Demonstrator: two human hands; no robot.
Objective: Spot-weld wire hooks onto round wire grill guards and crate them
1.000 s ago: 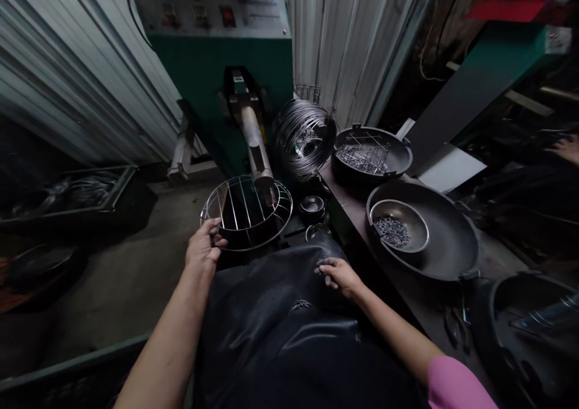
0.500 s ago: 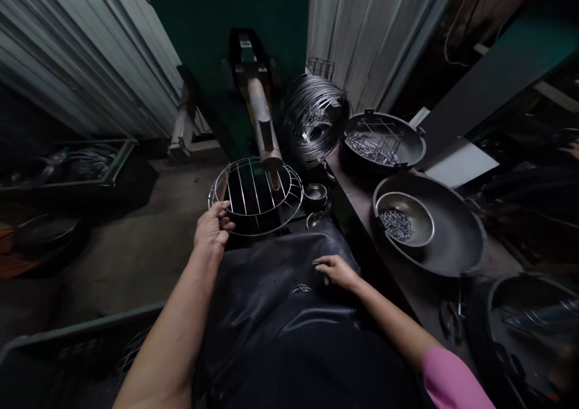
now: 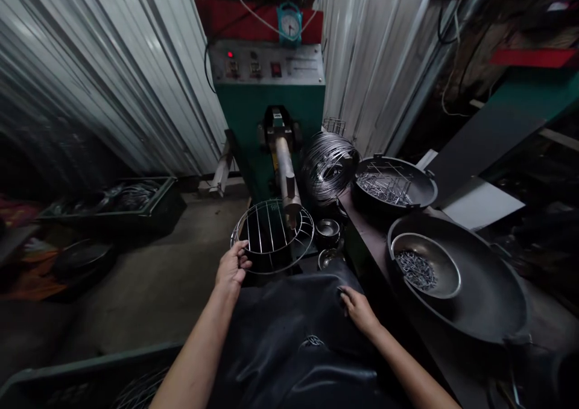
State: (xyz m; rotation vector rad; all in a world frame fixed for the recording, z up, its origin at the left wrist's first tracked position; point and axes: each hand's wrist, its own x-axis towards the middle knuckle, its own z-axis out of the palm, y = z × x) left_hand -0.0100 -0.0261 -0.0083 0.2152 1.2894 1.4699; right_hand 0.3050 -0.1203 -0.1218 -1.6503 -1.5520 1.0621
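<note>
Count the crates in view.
2: a far crate at left, before the corrugated wall; a near crate at lower left, partly behind the left forearm. Others may be hidden in shadow.

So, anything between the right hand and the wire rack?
Nothing visible blocks it: the right hand is over the black sheet, with a gap to the wire rack. Small metal bowls sit to its right, apparently off that path.
</note>
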